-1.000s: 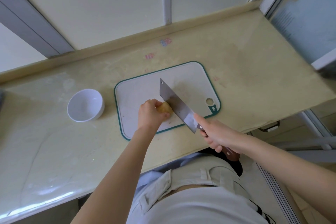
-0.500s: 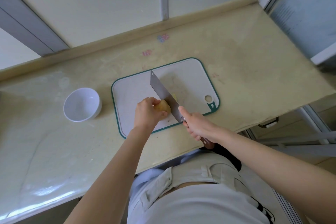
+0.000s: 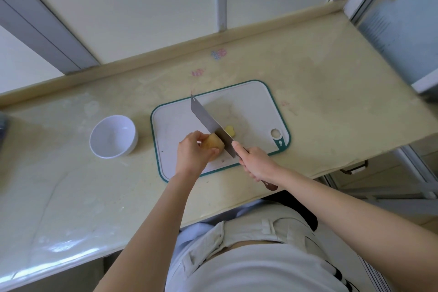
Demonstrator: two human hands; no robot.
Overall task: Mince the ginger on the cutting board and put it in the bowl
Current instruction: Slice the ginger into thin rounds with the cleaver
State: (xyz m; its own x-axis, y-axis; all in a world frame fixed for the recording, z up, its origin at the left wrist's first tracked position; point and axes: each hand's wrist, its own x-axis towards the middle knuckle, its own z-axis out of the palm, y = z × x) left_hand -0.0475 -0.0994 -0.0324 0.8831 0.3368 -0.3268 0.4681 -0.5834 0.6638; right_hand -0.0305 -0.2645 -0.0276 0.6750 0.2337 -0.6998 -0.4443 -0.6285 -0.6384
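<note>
A tan chunk of ginger [image 3: 212, 142] lies on the white, green-rimmed cutting board [image 3: 251, 106]. My left hand [image 3: 193, 152] pins it down from the left. My right hand [image 3: 257, 163] grips the wooden handle of a cleaver [image 3: 208, 123]. Its blade stands on edge against the ginger's right face. A pale yellow cut slice [image 3: 230, 130] lies on the board just right of the blade. An empty white bowl [image 3: 113, 136] stands on the counter left of the board.
The beige counter [image 3: 331, 92] ends at a raised lip along the wall behind and at a front edge close to my body. A drawer handle [image 3: 354, 168] shows below the counter on the right.
The cleaver came down through the ginger's right end, and a cut slice now lies to the right of the blade. My left hand stayed on the ginger.
</note>
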